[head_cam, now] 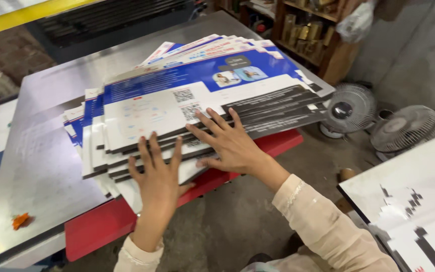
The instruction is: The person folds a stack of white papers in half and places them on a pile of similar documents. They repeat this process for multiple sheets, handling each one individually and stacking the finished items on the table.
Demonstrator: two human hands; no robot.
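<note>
Hands flat on fanned stack of printed cardboard sheets (177, 95), blue, white and black panels, near edge of metal table (41, 171). Stack splayed out, front edges stepped, overhanging table edge above red ledge (101, 221).

Left hand (158, 174): open, fingers spread, palm pressing against front edge of lower sheets, thumb out to the side under the stack's lip. Not gripping.

Right hand (227, 143): open, fingers spread, palm down on top of the stepped sheets, fingertips near the printed codes. Not gripping either.

Cream sleeves (323, 226) on both arms.

Small orange scrap (20, 220) on table near corner, well apart from stack. Two floor fans (373, 118) beyond table on concrete floor. Wooden shelf (318, 35) behind. Second white printed stack (414, 201) at lower right.
</note>
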